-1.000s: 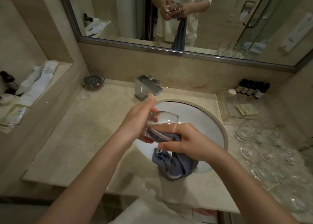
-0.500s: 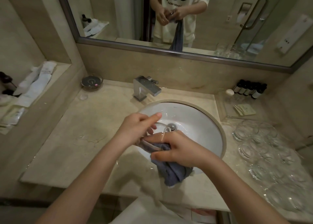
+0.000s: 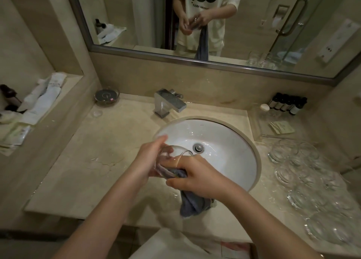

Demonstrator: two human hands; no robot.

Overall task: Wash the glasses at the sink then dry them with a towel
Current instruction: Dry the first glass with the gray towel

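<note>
Glass, clear and thin-walled, makes up the tumbler (image 3: 172, 161) held tilted over the near-left edge of the white oval basin (image 3: 230, 161); its round mouth points toward the drain (image 3: 198, 147). The left hand (image 3: 148, 161) wraps around the tumbler's base end, fingers curled against its wall, gripping it. The right hand (image 3: 197, 177) pinches a soft grey-blue towel (image 3: 192, 202), with its fingers pushed into the tumbler's mouth along with a wad of the cloth; the rest of the towel hangs in folds below that hand, over the front of the counter.

The basin is smooth glazed ceramic sunk into a beige, veined stone countertop (image 3: 93, 161) that shows wet patches. A square-edged chrome faucet (image 3: 169, 102) stands behind the basin. To the right, a cluster of clear drinking glasses (image 3: 310, 176) stands on the countertop, close together, many touching; whether they are upright or upside down cannot be told. Behind them a clear tray (image 3: 257, 125) holds a row of small dark bottles (image 3: 287, 104), a white round cap (image 3: 264, 107) and flat pale sachets (image 3: 281, 127). At the back left sits a round glass dish (image 3: 106, 96) holding a dark disc. A raised ledge on the left carries rolled white packets (image 3: 42, 100). The framed mirror (image 3: 214, 24) above reflects the person's hands and the hanging towel.
</note>
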